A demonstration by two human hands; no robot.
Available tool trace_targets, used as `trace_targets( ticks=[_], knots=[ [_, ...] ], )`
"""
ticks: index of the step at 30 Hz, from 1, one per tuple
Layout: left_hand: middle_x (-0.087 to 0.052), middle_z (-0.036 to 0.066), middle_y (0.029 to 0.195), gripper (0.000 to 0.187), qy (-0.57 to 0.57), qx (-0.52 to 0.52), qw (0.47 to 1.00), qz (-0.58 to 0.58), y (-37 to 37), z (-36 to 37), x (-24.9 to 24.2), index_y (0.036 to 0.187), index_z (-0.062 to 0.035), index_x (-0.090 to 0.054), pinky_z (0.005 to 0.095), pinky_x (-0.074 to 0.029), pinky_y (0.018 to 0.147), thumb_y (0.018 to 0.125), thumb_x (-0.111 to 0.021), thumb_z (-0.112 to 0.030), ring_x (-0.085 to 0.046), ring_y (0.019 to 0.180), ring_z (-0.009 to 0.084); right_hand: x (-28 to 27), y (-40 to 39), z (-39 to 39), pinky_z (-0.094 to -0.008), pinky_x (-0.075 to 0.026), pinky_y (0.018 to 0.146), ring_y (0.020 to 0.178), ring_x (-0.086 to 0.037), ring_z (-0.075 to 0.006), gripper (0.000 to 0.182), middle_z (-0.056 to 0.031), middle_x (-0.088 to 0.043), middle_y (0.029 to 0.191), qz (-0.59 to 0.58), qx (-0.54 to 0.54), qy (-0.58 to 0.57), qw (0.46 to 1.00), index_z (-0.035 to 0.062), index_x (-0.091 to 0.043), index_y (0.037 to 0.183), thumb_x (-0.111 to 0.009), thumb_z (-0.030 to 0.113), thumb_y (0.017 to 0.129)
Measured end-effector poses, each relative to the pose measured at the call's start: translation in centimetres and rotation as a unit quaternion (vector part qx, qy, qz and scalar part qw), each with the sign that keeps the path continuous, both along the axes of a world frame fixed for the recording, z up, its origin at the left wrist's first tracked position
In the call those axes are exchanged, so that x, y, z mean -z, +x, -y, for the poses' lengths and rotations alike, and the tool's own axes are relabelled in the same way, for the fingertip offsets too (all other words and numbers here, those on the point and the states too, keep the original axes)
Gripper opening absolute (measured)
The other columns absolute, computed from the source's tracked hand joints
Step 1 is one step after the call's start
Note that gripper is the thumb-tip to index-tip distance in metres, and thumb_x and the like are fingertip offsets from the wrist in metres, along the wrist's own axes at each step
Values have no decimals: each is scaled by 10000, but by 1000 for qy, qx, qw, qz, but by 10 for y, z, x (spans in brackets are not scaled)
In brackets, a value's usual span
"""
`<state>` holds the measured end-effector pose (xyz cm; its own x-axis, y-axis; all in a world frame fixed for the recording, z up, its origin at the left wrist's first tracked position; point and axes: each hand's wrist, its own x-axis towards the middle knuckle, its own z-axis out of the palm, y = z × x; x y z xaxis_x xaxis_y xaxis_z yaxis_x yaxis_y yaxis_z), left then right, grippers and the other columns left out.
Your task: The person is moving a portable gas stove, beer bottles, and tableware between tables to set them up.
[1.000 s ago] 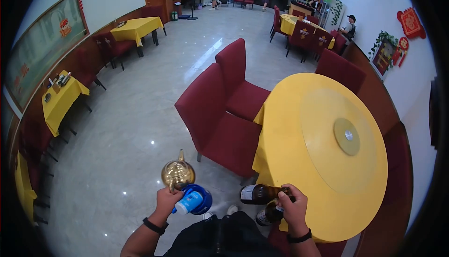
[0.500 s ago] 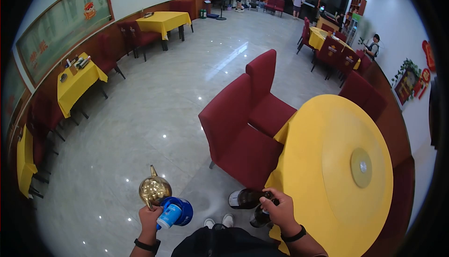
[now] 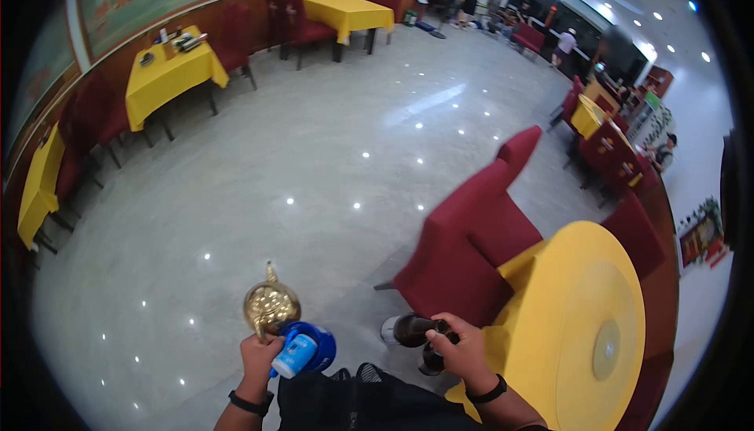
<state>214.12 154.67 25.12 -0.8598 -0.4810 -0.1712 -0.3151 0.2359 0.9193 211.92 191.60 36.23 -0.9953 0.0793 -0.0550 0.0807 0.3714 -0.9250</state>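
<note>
My left hand (image 3: 258, 359), at the lower left, is closed round the handle of a shiny gold teapot (image 3: 272, 305), whose spout points away from me. The same hand also carries a dark blue round container (image 3: 324, 346) and a light blue and white paper cup (image 3: 295, 355), which overlaps it. My right hand (image 3: 463, 350) grips two brown glass bottles by their necks. One bottle (image 3: 410, 330) tilts to the left and shows a pale label; the other bottle (image 3: 430, 362) hangs below it, partly hidden by my fingers.
Close on the right stands a round table with a yellow cloth (image 3: 542, 321) and a turntable (image 3: 606, 350). Dark red chairs (image 3: 463, 254) stand at its near side. Yellow-clothed tables (image 3: 174, 74) line the left wall. Grey tiled floor (image 3: 314, 156) stretches ahead; several people are far off.
My view has turned and tilted, so the room's tables and chairs shift in the frame. Both hands keep hold of the same things. The round table now appears lower.
</note>
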Motion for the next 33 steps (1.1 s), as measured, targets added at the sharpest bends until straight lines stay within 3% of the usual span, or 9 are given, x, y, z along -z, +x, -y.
trace_targets(
  ticks=[2, 6, 9, 12, 25, 33],
  knots=[
    [-641, 42, 601, 168, -5, 35, 999, 7, -24, 19, -13, 681, 13, -672, 268, -469, 537, 736, -750, -125, -576, 557, 85, -7, -23, 28, -219, -457, 575, 610, -576, -41, 237, 9, -616, 662, -34, -22, 4, 999, 43, -665, 1028, -711, 156, 825],
    [-640, 47, 597, 189, 51, 11, 998, -24, -66, 72, -35, 689, 8, -670, 273, -472, 537, 740, -753, -155, -581, 555, 91, -24, -77, 93, -216, -467, 586, 617, -586, -60, 228, -12, -627, 684, -10, 0, -90, 996, -9, -648, 1026, -685, 89, 824],
    [-636, 58, 597, 202, -36, 29, 999, -22, -72, 73, -51, 707, 7, -668, 276, -470, 533, 757, -739, -176, -581, 545, 94, -31, -91, 94, -216, -470, 590, 617, -589, -69, 231, -20, -623, 696, -23, 3, -123, 992, -13, -639, 1038, -683, 87, 834],
    [-643, 56, 603, 193, -17, 16, 999, -31, -73, 87, -63, 708, 5, -672, 275, -470, 533, 764, -735, -170, -583, 549, 88, -39, -102, 94, -220, -470, 589, 612, -591, -82, 249, -30, -611, 702, -59, -14, -134, 989, -32, -618, 1057, -671, 92, 848],
    [-657, 49, 624, 182, 13, -193, 981, -1, -99, 80, -58, 704, 1, -682, 267, -473, 552, 758, -747, -160, -597, 581, 85, -11, -246, 108, -221, -460, 568, 598, -580, -80, 229, -30, -604, 704, -51, -126, -168, 977, -45, -616, 1033, -669, 88, 854],
    [-643, 44, 610, 189, -65, -256, 964, -30, -124, 64, -51, 710, 14, -669, 270, -463, 545, 753, -742, -155, -577, 575, 82, -9, -333, 146, -217, -455, 569, 609, -568, -67, 237, -24, -618, 689, -43, -237, -152, 958, -31, -627, 1039, -683, 95, 846]
  ],
)
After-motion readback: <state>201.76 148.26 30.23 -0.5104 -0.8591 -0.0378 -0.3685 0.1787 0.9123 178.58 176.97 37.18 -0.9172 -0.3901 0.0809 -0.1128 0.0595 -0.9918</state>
